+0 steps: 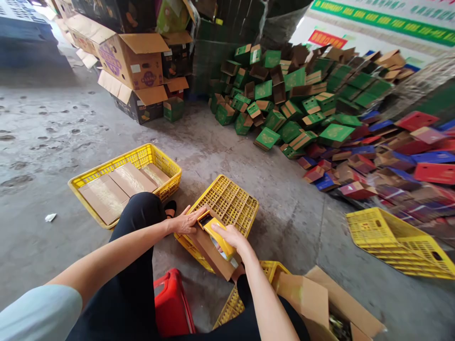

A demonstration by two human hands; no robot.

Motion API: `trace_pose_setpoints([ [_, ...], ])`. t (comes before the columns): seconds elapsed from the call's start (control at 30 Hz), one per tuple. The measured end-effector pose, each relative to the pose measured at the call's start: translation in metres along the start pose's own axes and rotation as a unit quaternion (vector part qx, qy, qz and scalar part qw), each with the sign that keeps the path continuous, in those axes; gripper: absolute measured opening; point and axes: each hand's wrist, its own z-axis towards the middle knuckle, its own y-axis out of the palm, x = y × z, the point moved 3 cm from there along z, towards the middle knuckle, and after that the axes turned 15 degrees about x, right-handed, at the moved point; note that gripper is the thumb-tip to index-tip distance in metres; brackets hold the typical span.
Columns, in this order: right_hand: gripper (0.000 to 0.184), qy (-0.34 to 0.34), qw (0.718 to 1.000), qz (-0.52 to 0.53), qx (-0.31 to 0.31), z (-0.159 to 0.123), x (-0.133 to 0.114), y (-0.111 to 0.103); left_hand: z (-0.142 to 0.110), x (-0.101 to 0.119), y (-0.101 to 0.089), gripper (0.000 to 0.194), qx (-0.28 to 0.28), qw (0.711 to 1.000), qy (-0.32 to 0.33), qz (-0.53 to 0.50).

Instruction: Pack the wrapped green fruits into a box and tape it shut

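My right hand [232,237] is wrapped round a yellow tape dispenser [223,242], whose front end lies near the far end of a brown cardboard box [208,246]. The box rests on a yellow plastic crate [236,196] that appears to be upside down. My left hand [187,222] lies with fingers stretched out at the box's far left end, close to the dispenser's front. Part of the box is hidden beneath the dispenser and my right forearm. Whether tape is stuck to the box there, I cannot tell.
To the left, a yellow crate [167,168] holds taped cartons [133,177]. A red plastic object [174,303] is between my legs. At lower right is an open carton [305,296]; another yellow crate [373,232] lies further right. Green boxes [266,137] are heaped ahead.
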Motion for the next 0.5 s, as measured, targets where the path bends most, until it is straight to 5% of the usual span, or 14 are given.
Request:
trace_pose_setpoints([
  [0.3,0.048,0.014,1.000,-0.024,-0.014,-0.029,0.019,-0.026,-0.001,0.007,0.000,0.103,0.015,0.999,-0.013,0.032],
  [0.5,0.047,0.021,0.999,-0.018,0.021,-0.031,0.039,-0.024,-0.007,0.019,0.003,0.098,0.033,0.996,0.030,0.081],
])
